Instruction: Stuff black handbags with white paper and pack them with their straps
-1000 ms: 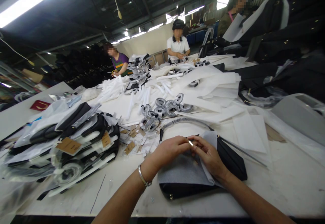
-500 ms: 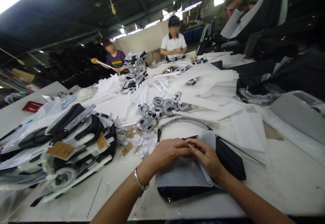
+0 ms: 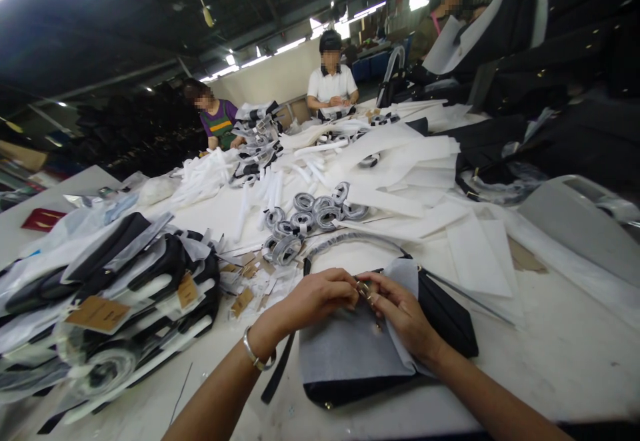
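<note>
A black handbag (image 3: 447,314) lies on the table in front of me, with a wrapped handle arching up at its far side. Greyish-white tissue sheet (image 3: 350,348) covers most of its front. Over the bag's top, a small gold-coloured metal buckle (image 3: 366,292) is pinched between my right hand's (image 3: 403,314) thumb and fingers. My left hand (image 3: 320,300) meets it from the other side, fingers curled at the buckle. A black strap end (image 3: 277,371) hangs below my left hand, beside the bag. The strap's path under my left fingers is hidden.
Plastic-wrapped black bags with brown tags (image 3: 100,311) are stacked at left. Coiled wrapped straps (image 3: 305,218), loose tags (image 3: 243,301), white tubes (image 3: 273,191) and white sheets (image 3: 475,248) cover the table beyond. Two people (image 3: 333,84) sit across the table; another is at far right.
The metal buckle shows more clearly between my hands, and a black strap end appears below my left hand. The view has shifted slightly. The person at far left has lowered a long white item.
</note>
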Action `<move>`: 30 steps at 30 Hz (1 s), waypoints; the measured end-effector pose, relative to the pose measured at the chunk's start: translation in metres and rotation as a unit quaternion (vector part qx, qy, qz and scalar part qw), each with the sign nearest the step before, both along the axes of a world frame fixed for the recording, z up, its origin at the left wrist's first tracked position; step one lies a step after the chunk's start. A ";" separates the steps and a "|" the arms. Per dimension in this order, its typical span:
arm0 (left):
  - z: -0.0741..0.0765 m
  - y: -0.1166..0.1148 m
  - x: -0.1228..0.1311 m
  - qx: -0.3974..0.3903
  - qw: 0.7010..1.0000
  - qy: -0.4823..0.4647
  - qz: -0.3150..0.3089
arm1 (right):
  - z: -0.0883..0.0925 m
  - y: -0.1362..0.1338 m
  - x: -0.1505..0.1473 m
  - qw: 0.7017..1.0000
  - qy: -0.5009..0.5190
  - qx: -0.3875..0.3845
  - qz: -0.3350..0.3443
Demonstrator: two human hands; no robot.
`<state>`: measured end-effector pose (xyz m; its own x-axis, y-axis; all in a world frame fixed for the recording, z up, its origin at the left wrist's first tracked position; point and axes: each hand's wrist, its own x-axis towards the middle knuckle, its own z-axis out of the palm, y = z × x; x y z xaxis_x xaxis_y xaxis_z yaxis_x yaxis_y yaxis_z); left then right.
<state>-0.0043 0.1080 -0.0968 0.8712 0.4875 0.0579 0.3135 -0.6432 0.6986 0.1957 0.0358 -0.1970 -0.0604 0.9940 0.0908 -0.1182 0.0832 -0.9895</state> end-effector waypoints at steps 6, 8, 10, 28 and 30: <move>-0.007 0.006 -0.013 -0.042 0.986 -0.071 0.145 | 0.009 0.001 0.000 0.999 0.020 -0.016 -0.021; -0.015 0.008 -0.014 -0.050 0.971 -0.098 0.210 | 0.011 0.000 0.000 0.999 0.020 -0.015 -0.020; -0.021 0.012 -0.013 -0.061 0.956 -0.124 0.257 | 0.011 -0.001 0.000 1.000 0.024 -0.012 -0.016; 0.005 -0.104 -0.123 -0.131 0.808 -0.146 0.556 | -0.003 0.002 0.005 0.998 -0.042 -0.026 -0.029; 0.001 -0.131 -0.144 -0.111 0.788 -0.127 0.593 | -0.003 0.002 0.006 0.997 -0.063 -0.017 -0.036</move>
